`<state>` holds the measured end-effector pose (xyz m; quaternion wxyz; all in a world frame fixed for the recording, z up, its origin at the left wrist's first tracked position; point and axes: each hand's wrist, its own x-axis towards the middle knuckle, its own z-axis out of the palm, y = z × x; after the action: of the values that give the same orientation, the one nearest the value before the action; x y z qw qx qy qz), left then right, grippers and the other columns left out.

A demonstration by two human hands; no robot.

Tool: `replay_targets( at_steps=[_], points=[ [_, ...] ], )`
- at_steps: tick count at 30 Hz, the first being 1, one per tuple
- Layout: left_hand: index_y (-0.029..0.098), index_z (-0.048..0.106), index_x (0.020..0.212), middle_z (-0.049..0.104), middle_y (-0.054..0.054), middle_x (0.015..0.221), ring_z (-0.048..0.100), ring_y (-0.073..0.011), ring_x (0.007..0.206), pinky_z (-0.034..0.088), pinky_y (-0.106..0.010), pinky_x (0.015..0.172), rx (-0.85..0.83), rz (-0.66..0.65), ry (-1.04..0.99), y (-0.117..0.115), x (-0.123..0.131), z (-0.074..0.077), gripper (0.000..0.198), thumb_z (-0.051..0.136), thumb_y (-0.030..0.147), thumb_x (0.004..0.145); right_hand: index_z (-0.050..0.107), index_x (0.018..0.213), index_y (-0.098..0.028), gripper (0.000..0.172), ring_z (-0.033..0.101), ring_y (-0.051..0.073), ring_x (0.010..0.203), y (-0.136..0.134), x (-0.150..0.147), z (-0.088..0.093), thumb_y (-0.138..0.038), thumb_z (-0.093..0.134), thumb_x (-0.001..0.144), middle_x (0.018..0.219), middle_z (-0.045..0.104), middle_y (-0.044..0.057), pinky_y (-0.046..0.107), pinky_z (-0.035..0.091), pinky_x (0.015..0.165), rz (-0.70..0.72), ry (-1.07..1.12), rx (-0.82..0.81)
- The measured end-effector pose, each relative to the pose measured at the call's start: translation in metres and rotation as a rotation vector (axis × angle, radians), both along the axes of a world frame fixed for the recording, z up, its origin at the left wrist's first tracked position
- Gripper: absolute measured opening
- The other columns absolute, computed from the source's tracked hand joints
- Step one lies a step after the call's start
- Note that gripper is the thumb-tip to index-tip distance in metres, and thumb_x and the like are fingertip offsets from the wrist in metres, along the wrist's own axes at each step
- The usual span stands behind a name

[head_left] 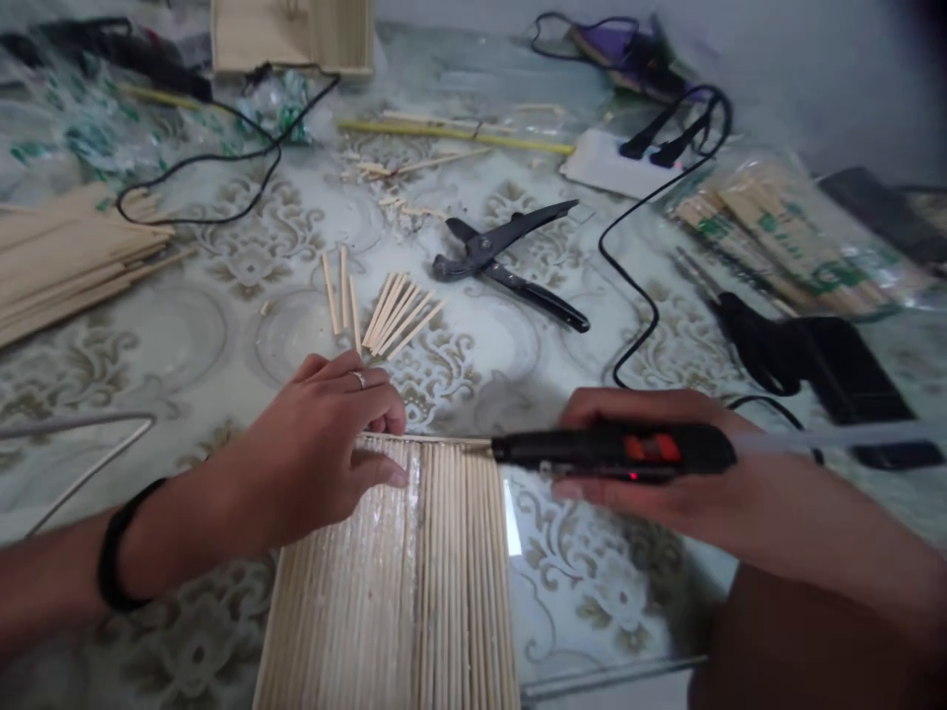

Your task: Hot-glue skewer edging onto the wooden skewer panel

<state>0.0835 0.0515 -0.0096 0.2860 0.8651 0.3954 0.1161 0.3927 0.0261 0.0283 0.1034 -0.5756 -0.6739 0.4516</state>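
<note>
Your left hand (332,434) pinched the far edge of a pale, flat panel of side-by-side wooden sticks (466,582) between thumb and curled fingers. The panel lay before you on the patterned tabletop (184,335), its sticks and long axis running away from you. Your right hand (695,498) was wrapped around a black plastic glue gun with a red switch (577,449), its nozzle pointing at the panel's far right corner. Beyond the panel lay short wooden sticks (396,316) and black hand cutters (488,254). Far to the panel's right, a clear plastic bag of sticks (799,232) bore green print, perhaps lettering, too blurred to read.
</note>
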Motion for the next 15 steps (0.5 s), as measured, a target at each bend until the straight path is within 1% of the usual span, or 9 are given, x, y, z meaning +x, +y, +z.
replay_targets(
  at_steps=[2, 3, 5, 8, 10, 12, 15],
  points=[
    [0.024, 0.063, 0.089, 0.07, 0.002, 0.089, 0.06, -0.0244, 0.097, 0.036, -0.04, 0.089, 0.005, 0.021, 0.017, 0.0, -0.001, 0.0, 0.021, 0.082, 0.023, 0.083, 0.073, 0.086, -0.025, 0.035, 0.06, 0.019, 0.06, 0.003, 0.007, 0.003, -0.059, 0.08, 0.081, 0.069, 0.069, -0.001, 0.029, 0.046, 0.053, -0.062, -0.016, 0.059],
    [0.024, 0.063, 0.09, 0.07, 0.002, 0.091, 0.06, -0.0247, 0.098, 0.036, -0.04, 0.089, 0.015, 0.033, 0.025, -0.001, -0.002, 0.0, 0.02, 0.082, 0.024, 0.082, 0.076, 0.092, -0.025, 0.04, 0.066, 0.023, 0.067, 0.006, 0.01, 0.004, -0.064, 0.075, 0.084, 0.076, 0.074, 0.002, 0.032, 0.05, 0.058, -0.059, -0.031, 0.092],
    [0.024, 0.064, 0.091, 0.07, 0.001, 0.093, 0.061, -0.0252, 0.099, 0.037, -0.041, 0.09, 0.021, 0.056, 0.057, -0.003, -0.003, 0.0, 0.019, 0.081, 0.025, 0.083, 0.079, 0.098, -0.025, 0.047, 0.07, 0.028, 0.078, 0.011, 0.013, 0.002, -0.069, 0.063, 0.09, 0.084, 0.078, 0.005, 0.037, 0.054, 0.067, -0.046, -0.056, 0.116],
    [0.024, 0.065, 0.093, 0.072, 0.0, 0.097, 0.061, -0.0269, 0.102, 0.038, -0.043, 0.092, 0.033, 0.093, 0.097, -0.009, -0.003, 0.001, 0.019, 0.081, 0.026, 0.084, 0.078, 0.091, -0.023, 0.05, 0.073, 0.027, 0.081, 0.018, 0.01, -0.007, -0.068, 0.055, 0.094, 0.089, 0.081, 0.006, 0.036, 0.056, 0.073, -0.08, -0.038, 0.114],
    [0.023, 0.064, 0.094, 0.074, -0.002, 0.099, 0.061, -0.0284, 0.103, 0.039, -0.046, 0.094, 0.057, 0.126, 0.111, -0.014, -0.002, 0.004, 0.019, 0.081, 0.027, 0.085, 0.074, 0.083, -0.022, 0.053, 0.072, 0.024, 0.076, 0.022, 0.005, -0.013, -0.066, 0.048, 0.098, 0.082, 0.081, 0.006, 0.034, 0.054, 0.07, -0.109, -0.055, 0.13],
    [0.023, 0.065, 0.094, 0.075, -0.003, 0.101, 0.061, -0.0294, 0.106, 0.04, -0.047, 0.097, 0.083, 0.162, 0.123, -0.02, -0.001, 0.006, 0.019, 0.081, 0.027, 0.086, 0.07, 0.077, -0.021, 0.057, 0.07, 0.023, 0.068, 0.023, 0.001, -0.018, -0.064, 0.042, 0.101, 0.071, 0.077, 0.006, 0.034, 0.051, 0.066, -0.147, -0.105, 0.165],
    [0.023, 0.066, 0.1, 0.076, -0.004, 0.105, 0.061, -0.0311, 0.11, 0.041, -0.05, 0.1, 0.123, 0.226, 0.134, -0.029, 0.0, 0.009, 0.021, 0.082, 0.028, 0.087, 0.064, 0.064, -0.023, 0.058, 0.063, 0.022, 0.059, 0.023, -0.003, -0.022, -0.064, 0.046, 0.101, 0.059, 0.068, 0.005, 0.035, 0.041, 0.059, -0.194, -0.223, 0.244]
  ],
)
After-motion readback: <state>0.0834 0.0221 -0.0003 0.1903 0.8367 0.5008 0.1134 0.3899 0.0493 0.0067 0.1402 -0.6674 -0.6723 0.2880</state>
